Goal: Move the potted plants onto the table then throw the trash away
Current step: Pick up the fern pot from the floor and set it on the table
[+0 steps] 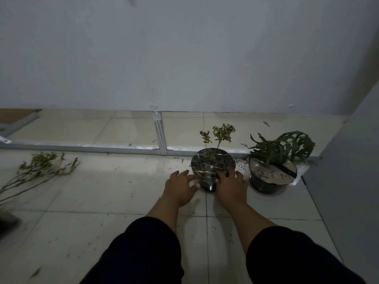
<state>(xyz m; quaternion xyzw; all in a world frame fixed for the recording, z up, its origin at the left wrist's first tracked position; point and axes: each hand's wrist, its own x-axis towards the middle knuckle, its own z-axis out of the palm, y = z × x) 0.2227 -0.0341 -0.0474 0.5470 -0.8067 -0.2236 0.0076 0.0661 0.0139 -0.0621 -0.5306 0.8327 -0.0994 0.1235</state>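
Observation:
A small dark pot with a sparse yellow-green plant (211,165) stands on the tiled floor near the wall. My right hand (230,184) curls round the pot's right front side. My left hand (180,188) lies against the pot's lower left side with fingers mostly straight. A second dark pot with a bushy green plant (272,173) stands just to the right, its top covered with a taped sheet. Cut leafy branches (43,167) lie on the floor at the left.
A white wall rises close behind the pots, with a metal floor rail (82,147) along it. A grey wall or panel (348,171) closes the right side. Small leaf bits litter the tiles. A dark object (7,222) sits at the far left edge.

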